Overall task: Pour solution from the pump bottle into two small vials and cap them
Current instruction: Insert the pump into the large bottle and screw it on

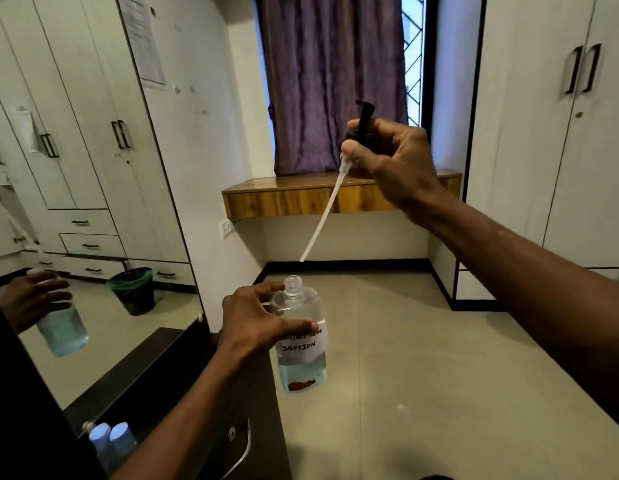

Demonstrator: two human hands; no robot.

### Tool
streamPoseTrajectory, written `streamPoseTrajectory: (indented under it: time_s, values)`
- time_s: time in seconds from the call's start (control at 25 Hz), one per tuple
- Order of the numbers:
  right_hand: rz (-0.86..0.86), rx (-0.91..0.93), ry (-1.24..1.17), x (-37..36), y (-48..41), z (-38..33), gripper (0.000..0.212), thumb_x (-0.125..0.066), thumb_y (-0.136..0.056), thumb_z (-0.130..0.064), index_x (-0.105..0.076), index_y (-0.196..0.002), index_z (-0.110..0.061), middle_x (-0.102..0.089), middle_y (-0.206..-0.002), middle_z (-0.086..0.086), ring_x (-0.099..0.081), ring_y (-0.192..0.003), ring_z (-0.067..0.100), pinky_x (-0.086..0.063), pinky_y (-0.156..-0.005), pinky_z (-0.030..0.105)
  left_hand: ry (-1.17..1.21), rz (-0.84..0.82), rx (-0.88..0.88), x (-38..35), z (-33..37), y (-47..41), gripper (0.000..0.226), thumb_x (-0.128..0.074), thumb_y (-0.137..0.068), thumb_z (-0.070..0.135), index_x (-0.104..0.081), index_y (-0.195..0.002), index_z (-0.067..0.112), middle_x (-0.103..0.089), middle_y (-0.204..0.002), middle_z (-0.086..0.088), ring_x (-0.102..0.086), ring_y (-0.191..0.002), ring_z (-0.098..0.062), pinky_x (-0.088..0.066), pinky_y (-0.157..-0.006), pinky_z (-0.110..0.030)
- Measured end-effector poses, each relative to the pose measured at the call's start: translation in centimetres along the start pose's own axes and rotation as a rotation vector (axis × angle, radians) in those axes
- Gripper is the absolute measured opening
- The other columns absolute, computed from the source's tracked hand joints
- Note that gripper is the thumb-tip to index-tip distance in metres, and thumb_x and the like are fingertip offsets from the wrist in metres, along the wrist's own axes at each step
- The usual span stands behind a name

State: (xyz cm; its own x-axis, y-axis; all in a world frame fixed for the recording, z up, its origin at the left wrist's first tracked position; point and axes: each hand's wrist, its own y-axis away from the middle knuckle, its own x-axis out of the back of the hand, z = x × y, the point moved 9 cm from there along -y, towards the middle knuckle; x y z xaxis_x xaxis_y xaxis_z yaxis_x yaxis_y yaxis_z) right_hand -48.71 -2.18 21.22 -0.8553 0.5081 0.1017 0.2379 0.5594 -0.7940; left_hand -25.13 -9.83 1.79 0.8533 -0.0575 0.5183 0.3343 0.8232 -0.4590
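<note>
**Holding the pump clear of the open bottle**

Head view: the left hand [256, 317] grips the bottle [303, 362] at its shoulder, fingers curled behind, thumb across the label. The neck is open, with blue liquid low inside. The right hand [393, 157] is raised, its fingers curled tight round the black pump [365, 116]. The pump's white tube [322, 216] slants down, its tip just above the bottle's mouth, not touching. Two blue-topped vials [110, 441] stand side by side on the dark cabinet's [211, 403] edge, lower left. Open floor [439, 375] lies to the right.

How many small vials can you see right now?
2. Both stand side by side on the dark dresser top at lower left, beside the mirror: the left vial and the right vial. Others may be hidden.
</note>
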Motion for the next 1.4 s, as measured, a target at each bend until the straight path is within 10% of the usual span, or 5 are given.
streamPoseTrajectory:
  time_s: [1.4]
  values:
    - [-0.555,-0.19,0.012,-9.4,6.8,1.7,0.035,-0.078,-0.087,-0.015,-0.071,-0.121,-0.015,-0.077,-0.113,0.005,-0.074,-0.103,0.017,-0.063,-0.085,0.034,0.078,-0.124,-0.073,1.5,4.8,-0.1,0.074,-0.099,-0.051,0.045,-0.077,-0.118,0.024,-0.079,-0.106,0.009,-0.074,-0.086,0.003,-0.059,-0.069,-0.015]
